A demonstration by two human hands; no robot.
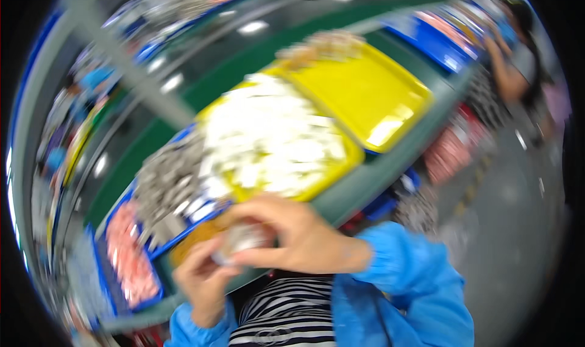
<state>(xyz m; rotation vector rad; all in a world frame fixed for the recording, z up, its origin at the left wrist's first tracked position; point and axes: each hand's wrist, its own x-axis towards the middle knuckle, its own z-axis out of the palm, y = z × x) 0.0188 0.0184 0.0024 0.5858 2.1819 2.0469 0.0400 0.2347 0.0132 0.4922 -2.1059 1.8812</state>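
My left hand point(204, 280) and my right hand point(304, 240) meet just above the bench edge, in front of my body. Between them is a small rounded whitish-grey piece point(247, 237), too smeared to tell its kind. The right thumb and fingers curve around it, while the left fingertips pinch at its lower left side. Right beyond the hands, a yellow tray point(332, 179) bears a heap of small white pieces point(274, 133). Grey pieces point(173, 179) fill a blue tray to its left, and something orange-brown point(192, 243) lies partly hidden behind my left hand.
Pink pieces point(131, 255) lie in a blue tray point(155, 298) at the left. A second yellow tray point(372, 91) has beige pieces point(323, 48) along its far edge. Beyond runs a green belt point(234, 60). Another person point(518, 60) works at the far right beside blue trays point(426, 39).
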